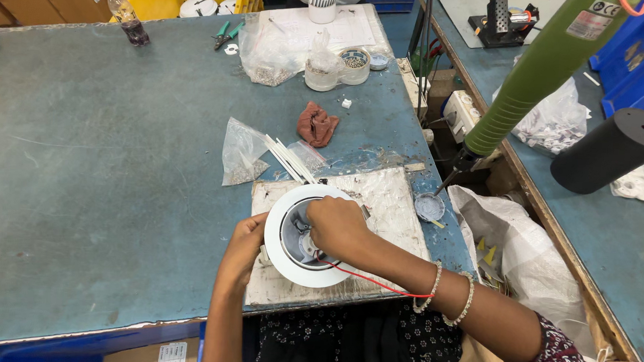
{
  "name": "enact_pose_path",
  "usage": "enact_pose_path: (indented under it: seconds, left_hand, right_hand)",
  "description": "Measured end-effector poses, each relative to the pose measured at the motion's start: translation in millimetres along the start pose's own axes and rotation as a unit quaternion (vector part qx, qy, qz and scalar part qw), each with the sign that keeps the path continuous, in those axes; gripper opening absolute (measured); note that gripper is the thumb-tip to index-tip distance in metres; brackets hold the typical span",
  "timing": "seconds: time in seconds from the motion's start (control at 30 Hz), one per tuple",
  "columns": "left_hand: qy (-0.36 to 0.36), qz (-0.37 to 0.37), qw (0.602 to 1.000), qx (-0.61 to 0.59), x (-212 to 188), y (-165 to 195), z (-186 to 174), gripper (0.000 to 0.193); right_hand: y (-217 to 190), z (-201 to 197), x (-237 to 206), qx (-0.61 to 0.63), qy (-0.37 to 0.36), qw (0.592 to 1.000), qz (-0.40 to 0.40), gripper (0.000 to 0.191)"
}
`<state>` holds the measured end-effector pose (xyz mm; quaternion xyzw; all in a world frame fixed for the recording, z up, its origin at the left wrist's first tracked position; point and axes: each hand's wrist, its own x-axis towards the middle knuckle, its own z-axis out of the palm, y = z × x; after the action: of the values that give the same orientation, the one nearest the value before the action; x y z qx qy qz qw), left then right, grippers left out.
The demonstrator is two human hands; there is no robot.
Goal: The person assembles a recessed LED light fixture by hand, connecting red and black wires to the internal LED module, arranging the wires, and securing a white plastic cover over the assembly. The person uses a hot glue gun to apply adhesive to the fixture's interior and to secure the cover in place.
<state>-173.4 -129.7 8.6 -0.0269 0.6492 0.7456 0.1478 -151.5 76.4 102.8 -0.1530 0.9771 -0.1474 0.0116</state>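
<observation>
Two hands work on a round white lamp housing (298, 238) at the near edge of the blue table (84, 156).

Left hand (241, 248) grips its rim; right hand (338, 225) reaches inside, fingers closed on a part I cannot make out, red wire (375, 281) trailing.

Assembly workshop: worn workbench (82, 192), hanging screwdriver (536, 78), parts bags (242, 152).

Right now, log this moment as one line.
left hand: steadies round white lamp housing by rim | right hand: fingers inside housing | red wire: trails out | support: worn white pad
</observation>
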Motion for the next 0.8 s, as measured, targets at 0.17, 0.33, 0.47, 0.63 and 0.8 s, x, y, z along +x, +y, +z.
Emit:
enact_pose_path:
  seconds: [0.17, 0.33, 0.47, 0.63, 0.8]
  left_hand:
    - [-0.017, 0.025, 0.999, -0.02, 12.7, -23.5, -1.0, 0.028]
    - [-0.057, 0.003, 0.996, -0.074, 26.6, -38.0, -14.9, 0.027]
    - [-0.073, -0.006, 0.995, -0.074, 34.5, -42.8, -22.9, 0.026]
    - [-0.085, -0.008, 0.994, -0.065, 37.3, -40.9, -25.7, 0.027]
    - [-0.123, -0.033, 0.989, -0.079, 43.7, -34.1, -30.4, 0.03]
  right_hand:
    - [0.2, 6.0, 0.9, -0.012, 0.021, 0.999, -0.023, 0.008]
    - [-5.5, 7.5, 2.4, 0.009, 0.013, 1.0, -0.02, 0.009]
    - [-12.8, 4.6, 2.9, 0.042, 0.006, 0.999, -0.028, 0.008]
    - [-17.2, 1.5, 3.1, 0.072, 0.006, 0.997, -0.029, 0.007]
    - [-20.3, -0.1, 6.6, 0.046, 0.018, 0.997, -0.062, 0.004]
